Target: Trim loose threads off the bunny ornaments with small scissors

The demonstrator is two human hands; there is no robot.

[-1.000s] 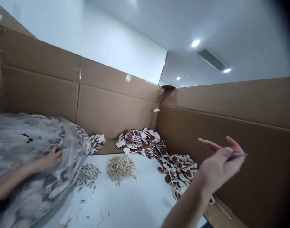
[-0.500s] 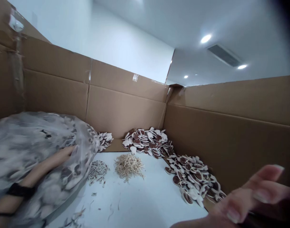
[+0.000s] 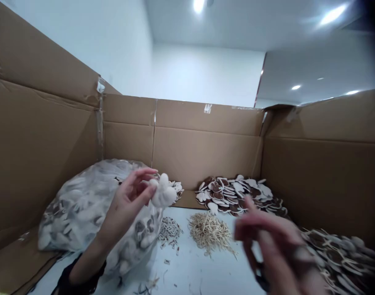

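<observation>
My left hand [image 3: 130, 200] is raised in front of a clear plastic bag [image 3: 79, 205] full of pale and brown flat pieces. Its fingertips pinch one white heart-shaped piece [image 3: 163, 193]. My right hand [image 3: 276, 250] is low at the right, smeared by motion, with its fingers partly curled; something dark seems to lie in it, but I cannot make it out. A heap of brown and white pieces [image 3: 236, 194] lies by the back cardboard wall, and another heap [image 3: 344, 254] runs along the right wall.
Tall cardboard walls [image 3: 205, 143] enclose a white table surface [image 3: 190, 270]. On it lie a pile of thin pale sticks [image 3: 210, 233] and a smaller pile of dark and light bits [image 3: 170, 231]. Scraps dot the surface near the front.
My left hand has come out of the bag holding a white piece and lifted it. My right hand has swung down and toward the middle. The view has turned left.
</observation>
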